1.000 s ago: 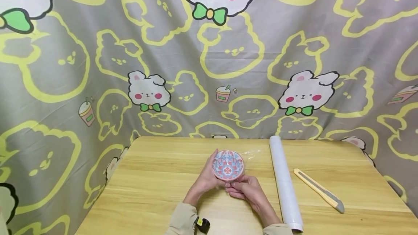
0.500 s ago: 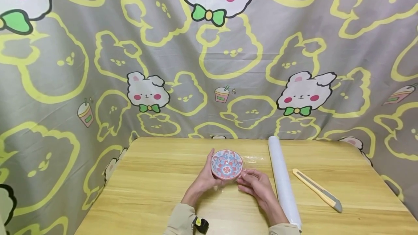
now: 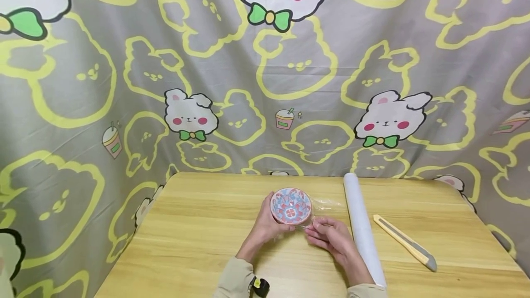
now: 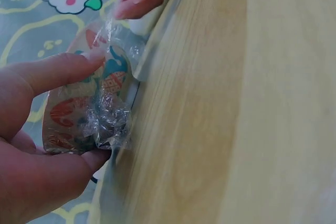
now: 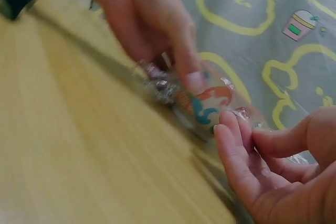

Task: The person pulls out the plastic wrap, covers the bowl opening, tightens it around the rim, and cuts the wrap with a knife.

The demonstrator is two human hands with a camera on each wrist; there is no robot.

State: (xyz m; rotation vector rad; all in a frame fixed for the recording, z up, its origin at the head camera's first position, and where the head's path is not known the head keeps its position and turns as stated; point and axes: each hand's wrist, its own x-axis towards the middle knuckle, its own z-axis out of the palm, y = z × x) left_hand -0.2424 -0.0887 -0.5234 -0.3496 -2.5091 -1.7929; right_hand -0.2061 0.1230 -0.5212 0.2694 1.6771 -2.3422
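Note:
A small patterned bowl in pink, blue and white tilts toward the head camera over the table. My left hand grips it from the left, its thumb against the outer wall in the left wrist view. Clear plastic wrap covers the bowl's outside and is bunched into a crinkled lump near its foot. At the bowl's lower right, my right hand pinches an edge of the wrap between thumb and fingers. A loose flap of the film sticks out past the bowl's right rim.
To the right of my right hand a long roll of clear film lies lengthwise on the wooden table. Beyond it is a yellow and grey utility knife. A cartoon-print curtain hangs behind and along the sides.
My right hand has moved right, away from the left fingers, drawing the wrap's edge along the bowl's lower right. The left hand keeps holding the bowl, which has shifted slightly.

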